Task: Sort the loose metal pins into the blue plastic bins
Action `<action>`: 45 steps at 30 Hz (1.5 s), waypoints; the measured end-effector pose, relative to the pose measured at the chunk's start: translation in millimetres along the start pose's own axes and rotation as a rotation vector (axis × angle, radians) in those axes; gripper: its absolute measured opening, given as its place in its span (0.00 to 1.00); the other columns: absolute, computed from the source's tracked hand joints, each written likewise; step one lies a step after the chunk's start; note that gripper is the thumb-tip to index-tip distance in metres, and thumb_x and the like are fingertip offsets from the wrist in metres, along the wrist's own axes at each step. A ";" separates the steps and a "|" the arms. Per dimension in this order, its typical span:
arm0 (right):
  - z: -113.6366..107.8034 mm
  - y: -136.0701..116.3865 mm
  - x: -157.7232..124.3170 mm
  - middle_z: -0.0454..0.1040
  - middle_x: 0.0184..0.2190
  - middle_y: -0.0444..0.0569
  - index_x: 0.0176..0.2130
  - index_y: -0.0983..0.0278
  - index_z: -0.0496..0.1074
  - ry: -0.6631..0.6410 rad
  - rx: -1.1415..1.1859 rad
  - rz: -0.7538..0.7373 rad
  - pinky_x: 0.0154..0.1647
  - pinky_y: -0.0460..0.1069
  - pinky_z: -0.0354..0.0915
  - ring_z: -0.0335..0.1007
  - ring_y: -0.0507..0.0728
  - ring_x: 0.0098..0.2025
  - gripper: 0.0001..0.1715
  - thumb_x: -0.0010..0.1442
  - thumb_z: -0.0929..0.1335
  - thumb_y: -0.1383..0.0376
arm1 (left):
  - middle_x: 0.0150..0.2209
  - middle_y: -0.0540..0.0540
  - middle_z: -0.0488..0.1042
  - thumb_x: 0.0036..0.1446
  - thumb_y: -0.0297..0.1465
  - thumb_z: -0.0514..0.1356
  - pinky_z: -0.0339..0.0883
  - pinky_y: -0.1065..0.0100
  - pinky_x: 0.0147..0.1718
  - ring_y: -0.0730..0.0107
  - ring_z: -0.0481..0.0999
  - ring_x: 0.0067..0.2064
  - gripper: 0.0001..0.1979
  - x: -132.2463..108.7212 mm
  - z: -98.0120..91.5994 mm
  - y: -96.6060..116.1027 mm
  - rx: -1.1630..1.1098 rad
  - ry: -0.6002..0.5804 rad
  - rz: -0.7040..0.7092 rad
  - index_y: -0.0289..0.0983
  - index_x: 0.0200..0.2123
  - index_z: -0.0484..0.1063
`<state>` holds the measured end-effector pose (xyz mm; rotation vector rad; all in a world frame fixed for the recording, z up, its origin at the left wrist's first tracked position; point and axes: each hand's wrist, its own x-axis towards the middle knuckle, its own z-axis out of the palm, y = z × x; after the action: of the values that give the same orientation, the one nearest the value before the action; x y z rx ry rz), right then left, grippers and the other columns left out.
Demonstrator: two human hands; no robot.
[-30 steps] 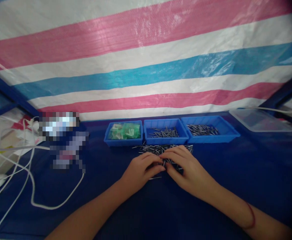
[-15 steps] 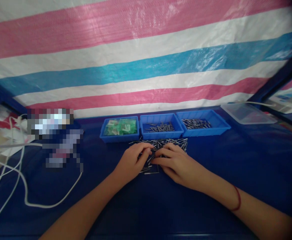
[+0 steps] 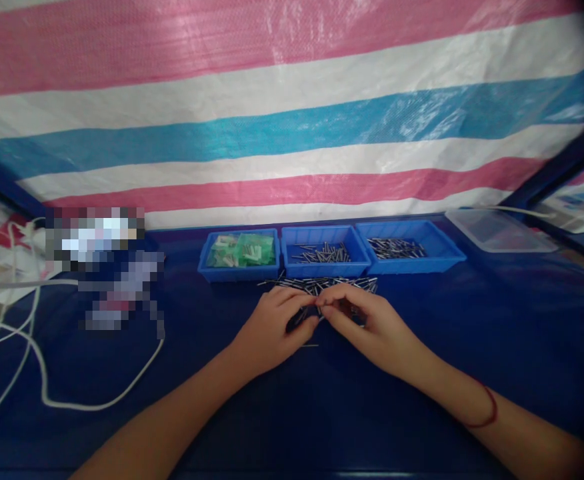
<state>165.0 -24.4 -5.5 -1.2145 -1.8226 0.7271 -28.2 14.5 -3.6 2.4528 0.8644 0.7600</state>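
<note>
A loose pile of thin metal pins (image 3: 292, 283), dark and silvery, lies on the blue tabletop under and behind my hands. My left hand (image 3: 277, 330) reaches in from the left, thumb and forefinger apart, its fingertips close to those of the other hand. Opposite it, my right hand (image 3: 372, 327) has thumb and forefinger tips pinched together over the pile; what is between them is too small to make out. One single pin (image 3: 310, 345) lies nearer to me, below the left thumb. A dark red cord circles the right wrist.
Behind the pile stand three blue bins in a row: the left bin (image 3: 239, 274) with green packets, the middle bin (image 3: 325, 270) and right bin (image 3: 415, 266) with metal pins. A clear plastic lid (image 3: 499, 232) lies back right. White cables (image 3: 87, 407) run along the left.
My right hand has turned and brought its thumb and forefinger together in a pinch. The left fingertips have moved slightly right, towards them. The view has shifted a little.
</note>
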 end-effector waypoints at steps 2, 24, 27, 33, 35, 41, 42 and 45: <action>1.7 -1.2 0.1 0.70 0.39 0.49 0.38 0.61 0.69 0.034 0.060 0.014 0.35 0.49 0.65 0.67 0.54 0.38 0.05 0.63 0.64 0.64 | 0.45 0.44 0.76 0.58 0.34 0.61 0.64 0.60 0.48 0.61 0.72 0.48 0.13 -0.5 1.9 3.3 -0.002 -0.020 0.006 0.37 0.46 0.72; -1.9 -9.9 -0.7 0.72 0.37 0.49 0.38 0.61 0.75 0.159 -0.005 -0.070 0.28 0.46 0.66 0.70 0.52 0.33 0.08 0.61 0.65 0.65 | 0.42 0.44 0.74 0.61 0.31 0.58 0.65 0.65 0.47 0.66 0.74 0.45 0.06 1.2 6.0 6.6 -0.097 0.087 -0.073 0.37 0.39 0.74; -4.9 -5.0 0.8 0.72 0.37 0.49 0.38 0.61 0.75 0.176 -0.040 -0.085 0.30 0.46 0.67 0.70 0.52 0.34 0.07 0.60 0.66 0.66 | 0.40 0.45 0.74 0.60 0.30 0.59 0.66 0.65 0.48 0.66 0.74 0.45 0.04 1.8 2.1 7.0 -0.124 0.147 -0.094 0.37 0.38 0.73; -4.4 0.5 2.9 0.72 0.36 0.50 0.37 0.62 0.73 0.104 -0.140 -0.174 0.37 0.49 0.68 0.70 0.54 0.37 0.06 0.61 0.65 0.67 | 0.38 0.46 0.75 0.61 0.30 0.58 0.66 0.66 0.46 0.67 0.73 0.43 0.04 0.5 -1.5 8.5 -0.142 0.208 -0.073 0.37 0.37 0.72; -3.1 -0.9 3.3 0.72 0.35 0.50 0.37 0.62 0.73 0.083 -0.162 -0.201 0.39 0.50 0.67 0.70 0.54 0.38 0.07 0.62 0.64 0.67 | 0.39 0.45 0.74 0.61 0.31 0.58 0.66 0.66 0.46 0.67 0.73 0.44 0.05 -0.1 -1.0 8.5 -0.134 0.208 -0.063 0.37 0.37 0.72; -25.0 2.6 10.9 0.74 0.35 0.50 0.35 0.61 0.72 0.187 -0.294 -0.198 0.40 0.52 0.68 0.71 0.56 0.38 0.08 0.62 0.63 0.65 | 0.42 0.44 0.74 0.61 0.37 0.58 0.64 0.63 0.45 0.63 0.72 0.45 0.12 0.5 -8.7 5.3 0.072 0.065 -0.042 0.38 0.44 0.69; -33.7 6.9 13.1 0.74 0.35 0.51 0.34 0.61 0.72 0.243 -0.353 -0.180 0.42 0.53 0.67 0.71 0.57 0.39 0.07 0.61 0.64 0.64 | 0.43 0.44 0.74 0.60 0.39 0.59 0.64 0.62 0.45 0.62 0.72 0.45 0.13 0.8 -12.5 4.9 0.144 0.008 -0.016 0.38 0.45 0.69; -61.3 26.6 19.8 0.74 0.35 0.53 0.35 0.61 0.73 0.414 -0.582 -0.044 0.41 0.55 0.67 0.71 0.60 0.37 0.10 0.62 0.63 0.62 | 0.40 0.44 0.74 0.58 0.43 0.59 0.64 0.64 0.41 0.63 0.73 0.41 0.16 0.7 -26.2 6.0 0.346 -0.199 0.064 0.38 0.41 0.71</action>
<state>225.9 5.5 10.2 -1.5439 -1.7422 -0.1070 -41.4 16.1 19.9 2.8114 0.9070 0.4018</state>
